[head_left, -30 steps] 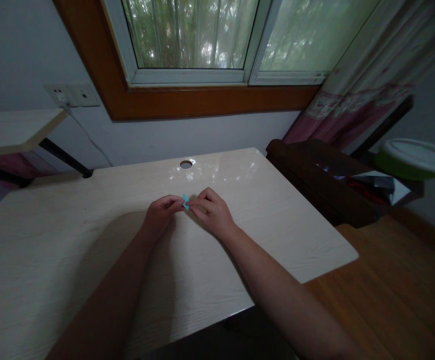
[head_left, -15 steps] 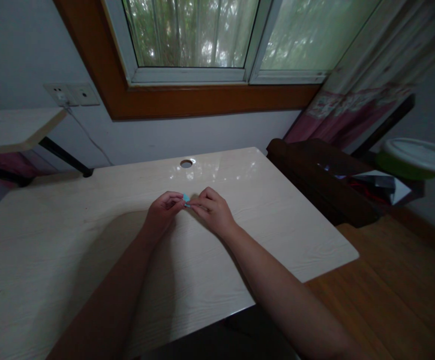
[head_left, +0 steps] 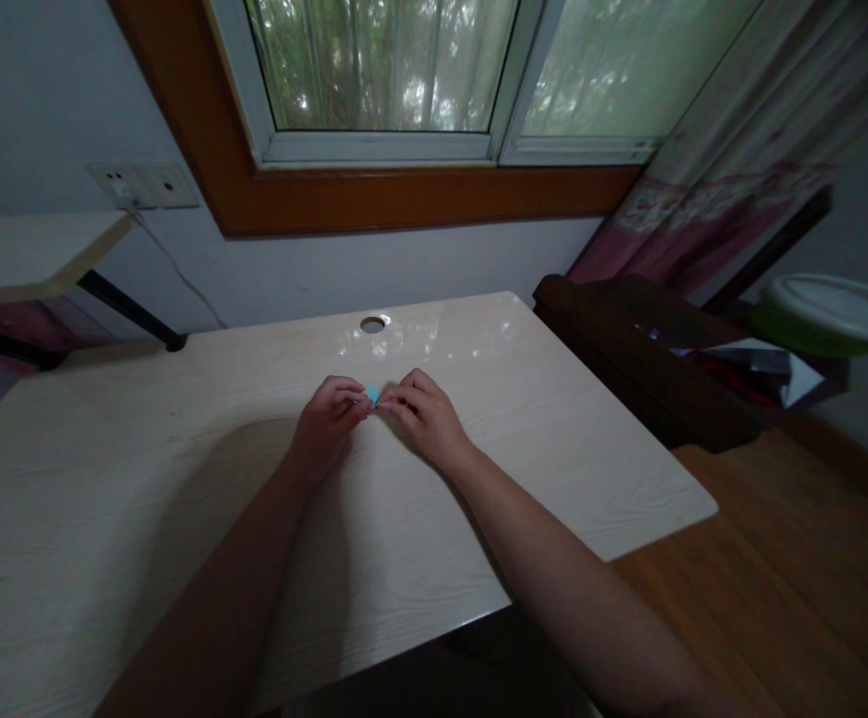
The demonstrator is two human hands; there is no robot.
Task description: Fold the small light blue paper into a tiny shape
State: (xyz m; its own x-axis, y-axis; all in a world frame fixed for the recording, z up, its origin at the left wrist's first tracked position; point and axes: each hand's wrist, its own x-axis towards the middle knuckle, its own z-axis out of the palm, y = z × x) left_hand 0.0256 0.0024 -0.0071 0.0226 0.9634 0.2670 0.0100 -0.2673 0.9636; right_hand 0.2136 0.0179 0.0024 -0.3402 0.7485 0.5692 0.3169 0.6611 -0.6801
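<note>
A tiny light-blue piece of paper (head_left: 372, 395) is pinched between the fingertips of both my hands, just above the pale wooden desk (head_left: 180, 479). My left hand (head_left: 327, 419) has its fingers curled closed on the paper's left side. My right hand (head_left: 423, 414) is closed on its right side, knuckles up. Most of the paper is hidden by my fingers.
A round cable hole (head_left: 372, 323) sits near the desk's far edge. A dark chest (head_left: 644, 359) stands to the right, with a green-and-white basin (head_left: 830, 314) beyond it. A second small desk (head_left: 22, 254) and wall sockets (head_left: 142, 186) are at the left. Wooden floor shows at the right.
Both hands have drifted slightly away from me while still pinching the blue paper. Less of the paper shows between the fingertips now.
</note>
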